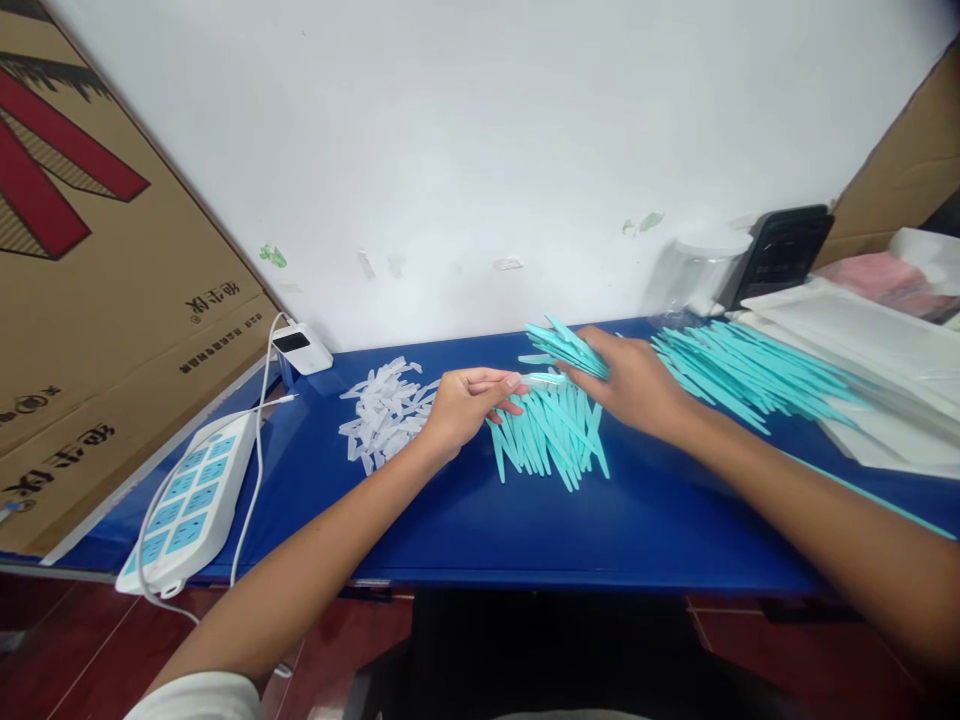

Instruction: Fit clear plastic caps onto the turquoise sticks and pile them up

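Observation:
My left hand (469, 405) pinches a small translucent cap (541, 379) between thumb and fingers; a turquoise stick seems to meet it, but I cannot tell how far it sits inside. A bundle of slim tapered turquoise sticks (566, 347) is gripped in my right hand (630, 380), close by on the right. Under both hands lies a loose heap of turquoise sticks (551, 435). Left of my left hand is a pile of translucent white caps (386, 410). Beyond my right wrist spreads another pile of turquoise sticks (750, 370).
On the blue table (465, 530), a white power strip (191, 500) with cables and a small white device (302, 348) lie left. A clear jar (701, 275), black phone-like device (784, 250) and white plastic bags (885, 350) are right. Cardboard (112, 280) and a white wall (480, 150) enclose it.

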Tool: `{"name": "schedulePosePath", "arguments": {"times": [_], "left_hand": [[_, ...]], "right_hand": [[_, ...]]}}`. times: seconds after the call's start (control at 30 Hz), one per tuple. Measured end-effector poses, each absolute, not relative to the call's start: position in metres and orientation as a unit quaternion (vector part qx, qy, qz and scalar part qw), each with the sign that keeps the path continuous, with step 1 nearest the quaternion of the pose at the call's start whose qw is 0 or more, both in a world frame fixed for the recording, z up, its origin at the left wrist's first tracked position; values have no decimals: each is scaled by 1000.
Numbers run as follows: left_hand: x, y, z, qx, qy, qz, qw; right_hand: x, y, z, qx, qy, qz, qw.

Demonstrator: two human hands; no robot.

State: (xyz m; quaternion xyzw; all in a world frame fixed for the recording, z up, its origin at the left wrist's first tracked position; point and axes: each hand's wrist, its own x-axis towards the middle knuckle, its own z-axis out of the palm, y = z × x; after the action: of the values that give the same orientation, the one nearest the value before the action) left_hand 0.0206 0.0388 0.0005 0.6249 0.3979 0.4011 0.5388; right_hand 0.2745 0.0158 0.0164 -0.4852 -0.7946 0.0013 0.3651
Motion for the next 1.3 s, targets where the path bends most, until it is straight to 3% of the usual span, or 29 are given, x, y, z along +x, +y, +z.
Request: {"name": "schedulePosePath", "arguments": {"times": [0.53, 0.93, 1.17, 1.3], "left_hand": [[28, 30, 1, 634, 386, 365, 562], [30, 29, 9, 629, 388, 392, 548], [30, 31, 6, 636, 364, 418, 537], [30, 33, 3, 636, 369, 438, 517]], "right_hand": [[258, 8, 12, -482, -801, 11, 355], [254, 9, 14, -499, -764, 57, 406], [253, 7, 14, -493, -775, 68, 389], [252, 4, 16, -496, -771, 155, 369]]}}
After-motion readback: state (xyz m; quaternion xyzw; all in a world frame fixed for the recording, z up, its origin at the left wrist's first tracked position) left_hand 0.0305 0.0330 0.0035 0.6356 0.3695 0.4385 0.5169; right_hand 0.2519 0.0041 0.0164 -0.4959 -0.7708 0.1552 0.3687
